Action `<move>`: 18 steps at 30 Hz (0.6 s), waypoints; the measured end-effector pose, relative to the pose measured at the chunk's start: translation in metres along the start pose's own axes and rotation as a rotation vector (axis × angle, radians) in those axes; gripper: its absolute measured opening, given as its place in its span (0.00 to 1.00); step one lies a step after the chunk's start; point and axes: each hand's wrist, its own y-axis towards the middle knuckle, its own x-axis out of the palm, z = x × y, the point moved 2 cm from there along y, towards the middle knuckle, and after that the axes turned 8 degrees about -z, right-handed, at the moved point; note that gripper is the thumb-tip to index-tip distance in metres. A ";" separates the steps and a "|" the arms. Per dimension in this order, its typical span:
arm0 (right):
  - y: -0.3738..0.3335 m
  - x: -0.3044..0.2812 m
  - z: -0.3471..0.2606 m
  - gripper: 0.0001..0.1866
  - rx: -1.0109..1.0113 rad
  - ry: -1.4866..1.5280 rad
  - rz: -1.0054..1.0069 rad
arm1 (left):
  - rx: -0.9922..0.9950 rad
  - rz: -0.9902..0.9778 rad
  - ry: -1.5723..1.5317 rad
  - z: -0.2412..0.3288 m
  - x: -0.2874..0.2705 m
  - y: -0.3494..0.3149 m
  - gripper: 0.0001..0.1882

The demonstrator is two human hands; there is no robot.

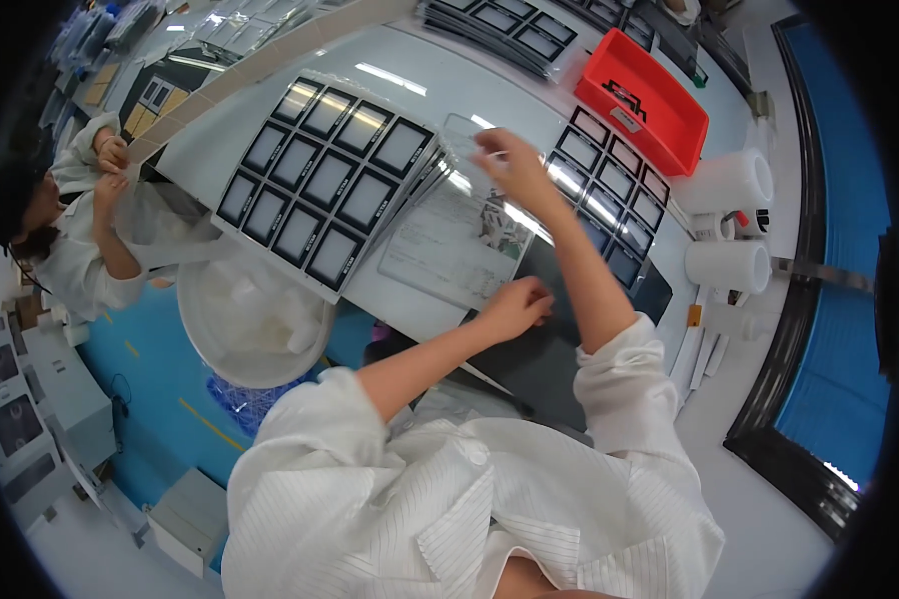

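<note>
My left hand (516, 306) is low over the near edge of a dark mat (544, 354), its fingers curled together; what they hold, if anything, is too small to make out. Farther out, my right hand (517, 172) has bent fingers and hovers above the table, beside a faint clear piece; whether it grips that is unclear. Between the hands lies a clear-covered printed sheet (440, 255). To its left stands a stack of sheets with black-framed panels (315, 175). Right of my right hand lies another sheet of black-framed panels (609, 190).
A red bin (654, 95) with small black pieces stands at the far right. White rolls (734, 180) sit by the right edge. More framed sheets (504, 30) are stacked at the back. On the left, a co-worker (70, 220) handles clear film beside a round white bin (255, 374).
</note>
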 end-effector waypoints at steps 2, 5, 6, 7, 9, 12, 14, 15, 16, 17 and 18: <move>0.006 0.041 -0.026 0.30 -0.077 0.015 0.101 | 0.274 0.355 0.327 0.028 -0.034 -0.059 0.09; 0.018 0.069 -0.060 0.35 0.060 -0.294 0.245 | 0.526 0.767 1.061 0.043 -0.117 -0.120 0.19; 0.022 0.074 -0.060 0.41 0.147 -0.264 0.207 | 0.454 0.803 1.173 0.045 -0.141 -0.130 0.21; 0.026 0.077 -0.065 0.41 0.146 -0.264 0.211 | 0.374 0.842 1.283 0.045 -0.159 -0.136 0.24; 0.029 0.082 -0.070 0.42 0.247 -0.326 0.262 | 0.323 0.829 1.255 0.042 -0.175 -0.138 0.28; 0.036 0.084 -0.072 0.41 0.253 -0.375 0.257 | 0.281 0.795 1.256 0.038 -0.183 -0.138 0.34; 0.041 0.082 -0.068 0.42 0.251 -0.402 0.261 | 0.292 0.795 1.278 0.037 -0.184 -0.138 0.37; 0.042 0.083 -0.066 0.42 0.250 -0.408 0.264 | 0.299 0.796 1.274 0.037 -0.185 -0.138 0.37; 0.044 0.084 -0.065 0.43 0.247 -0.449 0.294 | 0.310 0.810 1.262 0.037 -0.186 -0.137 0.37; 0.045 0.084 -0.064 0.45 0.244 -0.489 0.319 | 0.316 0.823 1.248 0.035 -0.186 -0.138 0.37; 0.048 0.081 -0.062 0.47 0.288 -0.476 0.303 | 0.318 0.825 1.245 0.034 -0.187 -0.138 0.37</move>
